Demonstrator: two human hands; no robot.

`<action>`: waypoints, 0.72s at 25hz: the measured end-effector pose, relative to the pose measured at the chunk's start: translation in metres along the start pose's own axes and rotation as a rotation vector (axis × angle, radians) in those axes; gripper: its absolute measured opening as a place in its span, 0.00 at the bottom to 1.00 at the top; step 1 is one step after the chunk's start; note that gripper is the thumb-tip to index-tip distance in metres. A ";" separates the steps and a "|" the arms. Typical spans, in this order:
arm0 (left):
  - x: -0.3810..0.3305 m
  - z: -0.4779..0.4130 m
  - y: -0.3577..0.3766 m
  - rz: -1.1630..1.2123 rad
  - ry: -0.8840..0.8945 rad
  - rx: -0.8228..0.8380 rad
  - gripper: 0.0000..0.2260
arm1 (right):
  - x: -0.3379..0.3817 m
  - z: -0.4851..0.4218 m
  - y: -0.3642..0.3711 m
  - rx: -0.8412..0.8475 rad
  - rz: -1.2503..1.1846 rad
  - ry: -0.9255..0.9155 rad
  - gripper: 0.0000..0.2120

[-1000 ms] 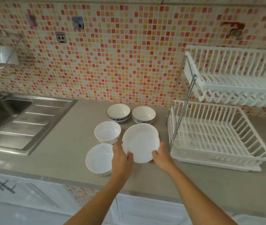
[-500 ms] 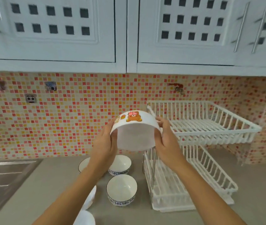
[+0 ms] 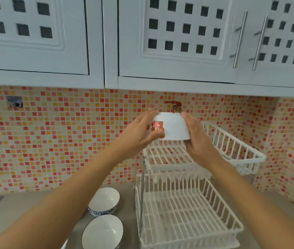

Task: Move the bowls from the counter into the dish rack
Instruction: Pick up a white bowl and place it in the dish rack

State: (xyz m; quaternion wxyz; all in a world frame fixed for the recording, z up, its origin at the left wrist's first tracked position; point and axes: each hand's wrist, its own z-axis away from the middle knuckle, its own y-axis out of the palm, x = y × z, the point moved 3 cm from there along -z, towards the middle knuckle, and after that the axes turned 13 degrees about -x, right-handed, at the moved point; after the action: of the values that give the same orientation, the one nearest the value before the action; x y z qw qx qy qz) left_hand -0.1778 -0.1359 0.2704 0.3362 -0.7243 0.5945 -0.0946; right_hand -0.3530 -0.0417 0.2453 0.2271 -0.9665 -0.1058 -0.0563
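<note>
White bowl (image 3: 174, 127), bear print: upturned, clasped between left hand (image 3: 142, 131) and right hand (image 3: 196, 139) above dish rack (image 3: 232, 151) upper tier. Best lowered level, rim seated flat on wires. Two bowls (image 3: 104, 200) on counter (image 3: 25, 212).

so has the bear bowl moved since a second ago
Yes. The bear bowl was low by the other bowls on the counter; both hands now hold it upside down, raised over the dish rack top tier.
</note>
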 end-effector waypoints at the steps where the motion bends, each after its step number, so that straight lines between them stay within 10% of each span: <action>1: 0.005 -0.011 0.011 0.004 -0.004 -0.010 0.29 | -0.018 -0.005 0.004 0.082 -0.047 0.025 0.32; 8: 0.051 -0.055 0.081 0.000 -0.136 0.168 0.33 | -0.100 -0.027 0.043 0.461 -0.330 0.447 0.43; 18: 0.064 -0.071 0.133 -0.239 -0.121 0.481 0.29 | -0.145 -0.022 0.092 0.751 -0.128 0.307 0.49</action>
State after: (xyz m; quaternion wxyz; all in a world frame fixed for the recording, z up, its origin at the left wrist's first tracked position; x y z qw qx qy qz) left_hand -0.3040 -0.2304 0.2276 0.5201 -0.6928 0.4441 -0.2286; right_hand -0.4739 -0.1584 0.2029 0.5735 -0.7881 -0.1437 -0.1714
